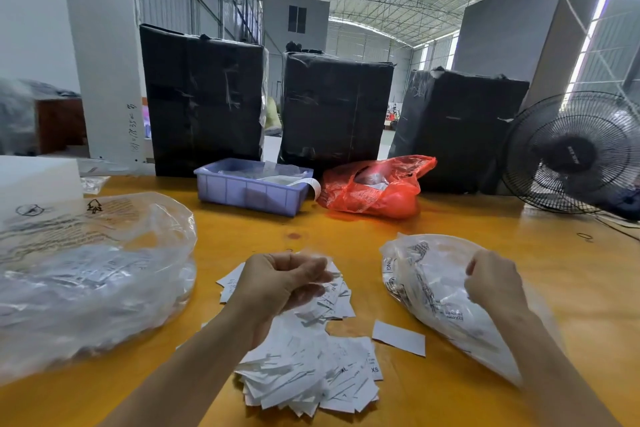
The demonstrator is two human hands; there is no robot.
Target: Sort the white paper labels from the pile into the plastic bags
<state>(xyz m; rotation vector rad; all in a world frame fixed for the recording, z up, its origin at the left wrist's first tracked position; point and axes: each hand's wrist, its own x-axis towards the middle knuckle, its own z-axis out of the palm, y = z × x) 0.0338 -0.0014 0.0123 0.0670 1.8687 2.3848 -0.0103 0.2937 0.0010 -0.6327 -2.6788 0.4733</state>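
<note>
Two hands mid-sort: left hand [284,279] curls round a few labels above the pile [308,371] on the desk [346,236]; right hand [491,282] pinches the small bag's [426,274] rim. Next, likely: hold the mouth open, drop labels in. Big bag [93,274] sits left.

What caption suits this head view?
Left hand grips labels over the pile; right hand holds a plastic bag.
</note>
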